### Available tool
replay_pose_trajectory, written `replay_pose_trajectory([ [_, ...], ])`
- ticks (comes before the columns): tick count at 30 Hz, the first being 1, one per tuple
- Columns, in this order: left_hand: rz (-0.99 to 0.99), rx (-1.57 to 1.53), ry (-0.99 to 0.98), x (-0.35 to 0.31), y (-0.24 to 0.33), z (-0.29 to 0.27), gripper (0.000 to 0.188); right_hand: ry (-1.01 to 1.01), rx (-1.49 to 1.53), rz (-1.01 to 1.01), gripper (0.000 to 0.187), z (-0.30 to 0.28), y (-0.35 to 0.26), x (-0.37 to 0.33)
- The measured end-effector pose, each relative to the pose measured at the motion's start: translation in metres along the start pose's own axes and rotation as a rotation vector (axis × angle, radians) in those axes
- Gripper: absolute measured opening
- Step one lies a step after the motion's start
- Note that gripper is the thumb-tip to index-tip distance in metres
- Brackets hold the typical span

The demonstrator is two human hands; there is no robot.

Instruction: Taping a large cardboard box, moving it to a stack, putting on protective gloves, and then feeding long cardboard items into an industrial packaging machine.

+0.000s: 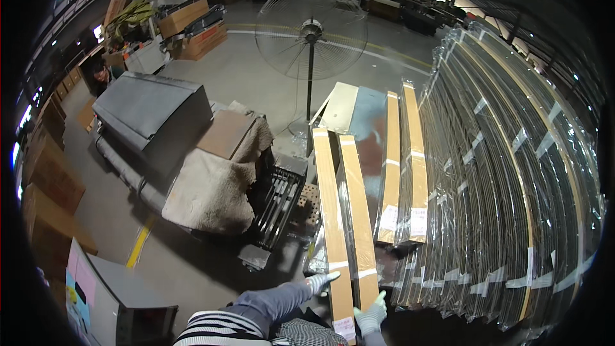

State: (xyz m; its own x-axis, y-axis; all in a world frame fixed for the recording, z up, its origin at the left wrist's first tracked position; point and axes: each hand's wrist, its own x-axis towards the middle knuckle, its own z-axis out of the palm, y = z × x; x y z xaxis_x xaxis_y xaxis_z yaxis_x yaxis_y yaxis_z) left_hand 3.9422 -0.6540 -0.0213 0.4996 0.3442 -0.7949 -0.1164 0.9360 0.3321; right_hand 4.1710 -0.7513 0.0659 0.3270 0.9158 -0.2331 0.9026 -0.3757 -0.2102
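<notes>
Two long, narrow, plastic-wrapped packages with tan cardboard edges stand side by side in front of me, the left one (328, 218) and the right one (359, 218). White bands cross them, and a printed label sits at the near end of the left package. My left hand (318, 281), in a pale glove, grips the left package's outer side with its thumb over the top edge. At the near end of the right package, my gloved right hand (371, 315) clasps its outer side, thumb raised along it. The fingers beneath both hands are partly hidden.
Two similar packages (418, 173) stand farther right, beside a long row of plastic-wrapped panels (493, 186). A machine with a grey cover (150, 106), a fleecy cloth (214, 192) and rollers (280, 202) is on the left. A large fan (312, 31) stands ahead. A person (102, 75) is at far left.
</notes>
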Motion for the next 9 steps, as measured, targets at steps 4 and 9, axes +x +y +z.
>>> replay_pose_trajectory([
  [4,0.141,0.339,-0.076,0.021,-0.014,0.005,0.056,-0.181,-0.17,0.036,0.132,-0.006,-0.032,0.049],
  [9,0.111,0.135,-0.27,-0.014,-0.067,0.001,0.069,-0.308,-0.125,-0.154,0.129,-0.006,-0.052,0.046],
])
